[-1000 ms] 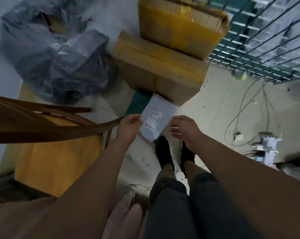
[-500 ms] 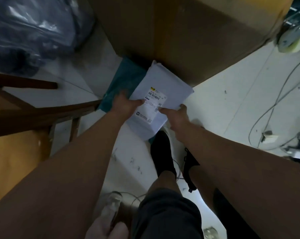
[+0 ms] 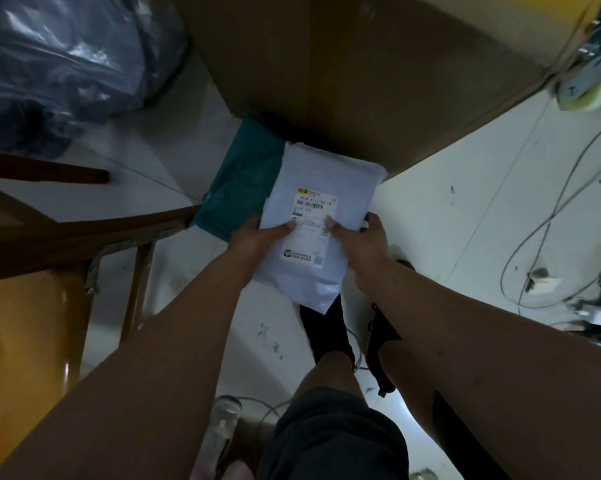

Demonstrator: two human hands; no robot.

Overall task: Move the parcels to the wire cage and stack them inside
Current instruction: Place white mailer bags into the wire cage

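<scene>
Fingers [image 3: 373, 220] of left hand [image 3: 254, 242] and right hand [image 3: 361, 247] pinch one white parcel [image 3: 326, 178] just beside the cardboard box [image 3: 361, 81]; I can't read its single label [image 3: 312, 216].

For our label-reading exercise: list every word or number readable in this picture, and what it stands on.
"672K ... 00 10" (middle unclear): shipping label on the white parcel.
Remaining label print: too small and blurred to read.
No legible text elsewhere.
</scene>
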